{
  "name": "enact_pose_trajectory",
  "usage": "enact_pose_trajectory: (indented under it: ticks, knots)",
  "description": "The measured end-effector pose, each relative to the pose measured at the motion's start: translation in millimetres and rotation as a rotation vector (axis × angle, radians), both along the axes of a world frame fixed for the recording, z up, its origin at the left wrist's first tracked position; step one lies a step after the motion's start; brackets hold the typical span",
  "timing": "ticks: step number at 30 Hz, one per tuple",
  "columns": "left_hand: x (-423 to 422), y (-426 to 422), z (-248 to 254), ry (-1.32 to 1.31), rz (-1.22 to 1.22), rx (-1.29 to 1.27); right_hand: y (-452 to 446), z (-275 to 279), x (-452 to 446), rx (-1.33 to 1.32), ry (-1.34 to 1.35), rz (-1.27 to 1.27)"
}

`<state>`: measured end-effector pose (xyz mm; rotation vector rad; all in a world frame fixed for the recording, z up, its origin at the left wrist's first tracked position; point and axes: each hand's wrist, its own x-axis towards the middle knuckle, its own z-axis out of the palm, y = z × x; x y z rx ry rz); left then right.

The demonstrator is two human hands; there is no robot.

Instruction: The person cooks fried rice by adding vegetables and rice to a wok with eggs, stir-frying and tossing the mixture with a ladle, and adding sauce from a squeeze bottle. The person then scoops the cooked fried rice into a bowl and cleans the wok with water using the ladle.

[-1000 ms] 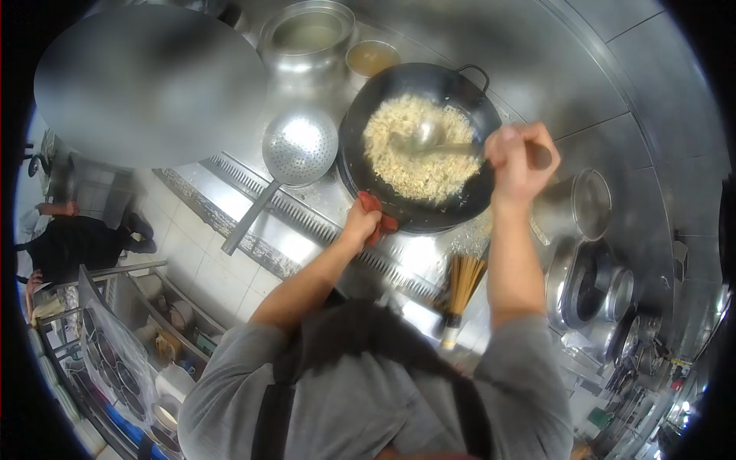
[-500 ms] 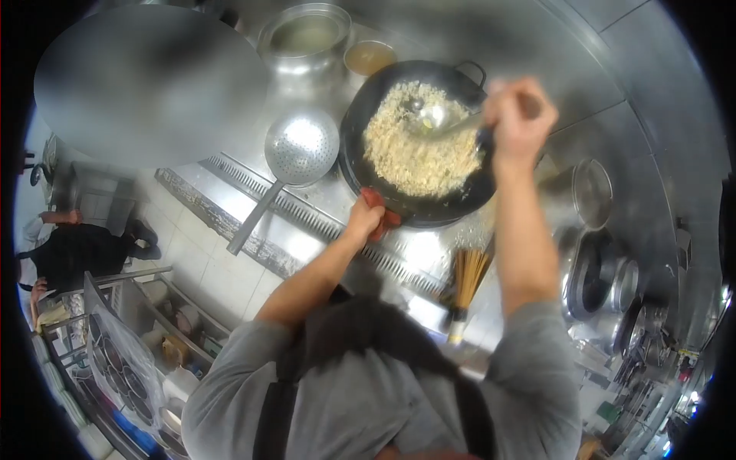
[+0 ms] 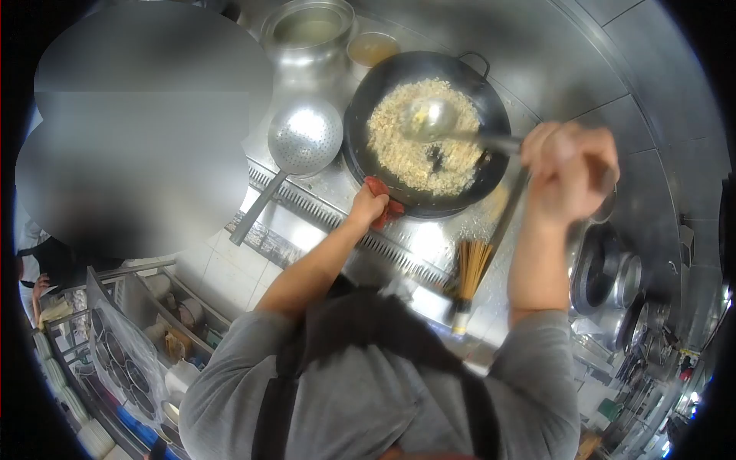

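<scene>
A black wok (image 3: 491, 172) holds loose, pale rice-like food (image 3: 391, 149). My left hand (image 3: 369, 207) is closed around a red cloth (image 3: 389, 205) at the wok's near rim. The fingers of my right hand (image 3: 571, 169) wrap round the handle of a metal ladle (image 3: 431, 119), to the right of the wok. The ladle's bowl is over the food and blurred by motion. Left of the wok lies a perforated metal strainer (image 3: 305, 136), touched by neither hand.
Behind the wok stand a large metal pot (image 3: 310, 57) and a bowl of yellowish liquid (image 3: 373, 49). A bamboo brush (image 3: 471, 268) is near the counter's front edge. Pans (image 3: 594, 276) sit at the right. Part of another person (image 3: 38, 268) shows at the far left.
My right hand has moved right and down with the ladle, whose bowl now sits higher above the food. The food has shifted, baring a dark patch of wok. My left hand keeps the cloth.
</scene>
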<state>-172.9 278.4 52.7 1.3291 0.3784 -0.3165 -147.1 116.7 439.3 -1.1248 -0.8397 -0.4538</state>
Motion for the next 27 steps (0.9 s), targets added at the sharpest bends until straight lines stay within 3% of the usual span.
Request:
enact_pose_trajectory:
  ticks: [1, 3, 6, 8, 9, 11, 13, 15, 17, 21, 23, 27]
  knots:
    - [4.6, -0.3, -20.9, -0.057, 0.003, 0.066, 5.0, -16.4, -4.0, -0.061, 0.019, -0.142]
    - [0.9, 1.6, -13.7, -0.039, -0.027, 0.104, 14.9, -72.8, 11.9, -0.322, 0.067, -0.273]
    - [-4.0, 2.7, 17.0, -0.011, -0.033, 0.097, 18.7, -47.4, 28.9, -0.545, 0.037, -0.419]
    - [1.3, 2.3, 48.2, -0.017, -0.023, 0.044, 0.5, -17.4, 36.4, -0.441, 0.071, -0.588]
    - [-1.6, 1.9, 62.9, 0.022, -0.019, -0.001, -4.3, 1.1, 28.1, -0.286, 0.166, -0.509]
    - [-4.7, 1.9, 56.1, 0.07, -0.015, -0.044, -20.1, 21.9, 24.4, -0.063, -0.021, -0.254]
    - [-0.9, -0.3, 25.3, -0.035, 0.014, 0.004, -25.1, 11.7, 28.5, -0.006, 0.014, -0.226]
    - [1.4, 1.0, 47.3, 0.002, 0.006, -0.002, -10.6, -43.5, 55.5, -0.177, 0.051, -0.655]
    - [-0.3, 1.6, 61.1, 0.049, -0.01, -0.004, -2.9, -74.8, 70.9, -0.179, 0.166, -0.442]
    - [-14.3, 5.1, 88.4, 0.092, 0.027, -0.231, 14.1, 12.1, 64.5, -0.369, 0.407, -0.489]
    - [-43.5, 5.5, 116.4, 0.089, 0.076, -0.193, -3.4, 65.9, 61.4, -0.224, 0.495, -0.43]
    - [-137.0, 25.3, 216.1, 0.189, 0.175, -0.34, -34.3, 134.6, 8.8, -0.115, 0.352, -0.281]
